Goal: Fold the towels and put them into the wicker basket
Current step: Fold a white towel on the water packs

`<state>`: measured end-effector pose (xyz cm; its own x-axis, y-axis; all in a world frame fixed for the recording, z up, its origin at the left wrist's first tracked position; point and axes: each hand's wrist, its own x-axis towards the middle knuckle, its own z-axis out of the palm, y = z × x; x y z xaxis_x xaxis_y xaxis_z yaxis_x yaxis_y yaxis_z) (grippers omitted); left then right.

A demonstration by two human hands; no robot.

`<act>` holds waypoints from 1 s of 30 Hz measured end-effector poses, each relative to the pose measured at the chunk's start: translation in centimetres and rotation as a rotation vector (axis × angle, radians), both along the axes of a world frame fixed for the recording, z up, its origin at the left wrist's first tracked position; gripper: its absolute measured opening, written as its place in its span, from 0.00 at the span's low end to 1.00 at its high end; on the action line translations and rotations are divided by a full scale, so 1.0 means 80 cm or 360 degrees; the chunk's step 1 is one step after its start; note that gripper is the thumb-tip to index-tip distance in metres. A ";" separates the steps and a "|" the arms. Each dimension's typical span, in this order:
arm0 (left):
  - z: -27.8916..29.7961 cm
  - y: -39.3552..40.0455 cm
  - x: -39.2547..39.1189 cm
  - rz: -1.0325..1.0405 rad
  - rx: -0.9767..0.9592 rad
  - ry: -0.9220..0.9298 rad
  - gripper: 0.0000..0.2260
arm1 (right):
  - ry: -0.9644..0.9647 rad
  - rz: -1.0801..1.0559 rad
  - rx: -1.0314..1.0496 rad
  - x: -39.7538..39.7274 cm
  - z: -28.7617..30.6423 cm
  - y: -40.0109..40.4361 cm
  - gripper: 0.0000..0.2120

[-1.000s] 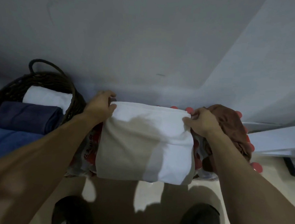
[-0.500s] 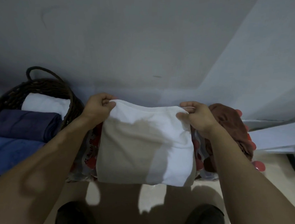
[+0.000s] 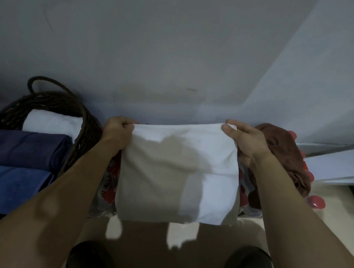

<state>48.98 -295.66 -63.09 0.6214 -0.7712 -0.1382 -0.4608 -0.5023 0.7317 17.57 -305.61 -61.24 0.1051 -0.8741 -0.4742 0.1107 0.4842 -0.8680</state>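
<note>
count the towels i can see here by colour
white towel: 2, one held, one in the wicker basket
dark navy towel: 1
blue towel: 1
brown towel: 1
total: 5

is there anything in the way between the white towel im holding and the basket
Nothing visible blocks it. Both the left hand and right hand grip the white towel by its top corners, and the wicker basket sits just left of it. Its near rim must be cleared, and three folded towels already fill much of it.

Smooth matt white cloth towel (image 3: 176, 174), rough dark woven wicker basket (image 3: 51, 102), possibly plush blue towels (image 3: 17, 185)
</note>
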 end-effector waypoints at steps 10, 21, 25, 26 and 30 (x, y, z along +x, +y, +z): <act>0.008 -0.008 -0.004 0.0053 -0.0090 0.0067 0.10 | 0.1183 -0.0083 -0.0535 0.010 -0.011 0.001 0.17; 0.047 0.019 -0.029 0.0033 -0.0370 0.0896 0.13 | 0.0927 0.1139 -0.1171 0.185 0.036 0.062 0.20; 0.049 0.040 -0.026 0.0080 -0.0335 0.0818 0.07 | 0.0830 0.1136 -0.1146 0.200 0.036 0.053 0.12; 0.046 0.048 -0.025 0.0046 -0.0276 0.0791 0.04 | 0.0832 0.1078 -0.1161 0.205 0.034 0.050 0.10; 0.033 0.090 -0.023 -0.0376 0.0130 0.0680 0.06 | 0.0944 0.1018 -0.1126 0.222 0.023 0.034 0.05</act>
